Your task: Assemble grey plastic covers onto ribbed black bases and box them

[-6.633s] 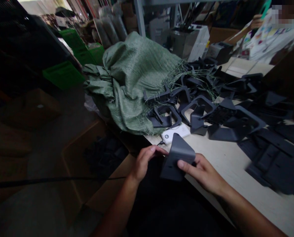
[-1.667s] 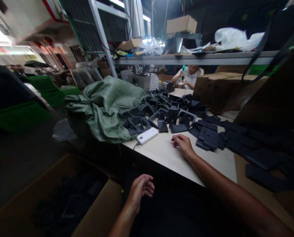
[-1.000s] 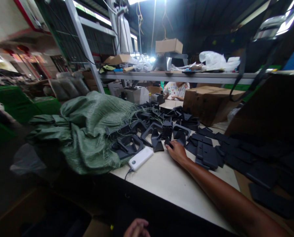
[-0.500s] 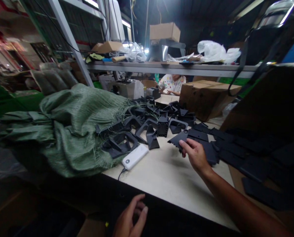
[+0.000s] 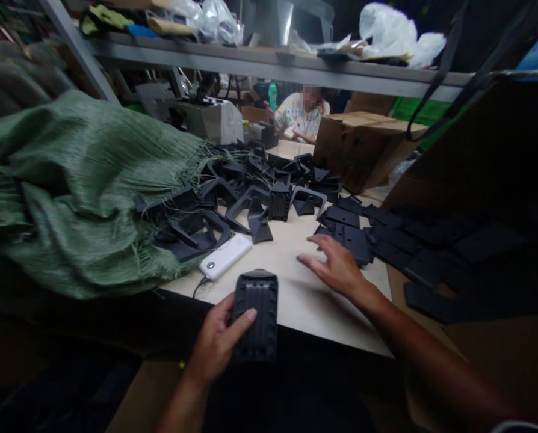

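Note:
In my left hand (image 5: 219, 334) is a black plastic part (image 5: 260, 319) with a ribbed, notched face turned up. My thumb presses on that face, and the part stands just in front of the table's near edge. My right hand (image 5: 334, 261) hovers over the pale tabletop (image 5: 291, 288) with its fingers apart and nothing in them. Just beyond it lie flat black plates (image 5: 348, 231). A pile of black angled plastic brackets (image 5: 260, 219) spreads across the table farther back.
A white power bank (image 5: 226, 257) with a cable lies at the left front. A green woven sack (image 5: 92, 180) fills the left side. Cardboard boxes (image 5: 359, 144) stand behind, under a loaded shelf (image 5: 273, 66). A person (image 5: 298, 114) sits across the table.
The black part that my right hand held is gone from it, and its fingers have spread. My left hand has risen and now grips a black part. The view has tilted down.

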`<action>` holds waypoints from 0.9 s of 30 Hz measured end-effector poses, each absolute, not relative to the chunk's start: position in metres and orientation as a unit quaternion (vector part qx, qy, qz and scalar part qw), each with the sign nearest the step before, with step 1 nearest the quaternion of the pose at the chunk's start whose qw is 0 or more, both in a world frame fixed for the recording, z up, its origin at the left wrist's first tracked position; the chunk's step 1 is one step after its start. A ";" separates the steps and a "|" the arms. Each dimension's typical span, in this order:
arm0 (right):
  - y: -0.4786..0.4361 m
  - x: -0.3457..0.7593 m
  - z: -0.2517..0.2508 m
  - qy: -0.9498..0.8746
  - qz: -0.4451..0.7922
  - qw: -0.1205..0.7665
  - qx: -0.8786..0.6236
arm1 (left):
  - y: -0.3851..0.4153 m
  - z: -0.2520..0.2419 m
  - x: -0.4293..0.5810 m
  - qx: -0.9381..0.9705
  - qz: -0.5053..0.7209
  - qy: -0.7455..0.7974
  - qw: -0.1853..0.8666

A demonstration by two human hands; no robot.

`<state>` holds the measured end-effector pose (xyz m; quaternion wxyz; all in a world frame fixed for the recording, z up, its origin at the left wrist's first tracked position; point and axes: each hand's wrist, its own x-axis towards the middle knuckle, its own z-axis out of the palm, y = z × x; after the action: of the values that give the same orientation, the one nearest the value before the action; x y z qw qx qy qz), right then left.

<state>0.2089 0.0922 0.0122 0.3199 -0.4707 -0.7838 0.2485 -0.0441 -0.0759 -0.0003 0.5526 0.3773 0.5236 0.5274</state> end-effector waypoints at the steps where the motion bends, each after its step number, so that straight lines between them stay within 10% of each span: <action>1: 0.107 0.224 0.003 -0.773 0.162 0.321 -0.523 | -0.082 -0.003 -0.047 0.311 0.560 0.499 0.583; 10: 0.152 0.269 -0.068 -0.679 0.063 0.295 -0.669 | -0.106 -0.018 -0.053 0.195 0.612 0.324 0.695; 20: 0.139 0.262 -0.035 -0.723 0.010 0.374 -0.581 | -0.112 -0.011 -0.038 0.151 0.566 0.154 0.796; 27: 0.082 0.213 -0.035 -0.897 0.135 0.190 -0.375 | -0.106 -0.017 -0.032 0.111 0.582 0.243 0.768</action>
<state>0.2131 0.0816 -0.0346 0.1900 -0.3753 -0.8971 0.1350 -0.0325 -0.1061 -0.0166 0.7677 0.1107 0.2434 0.5823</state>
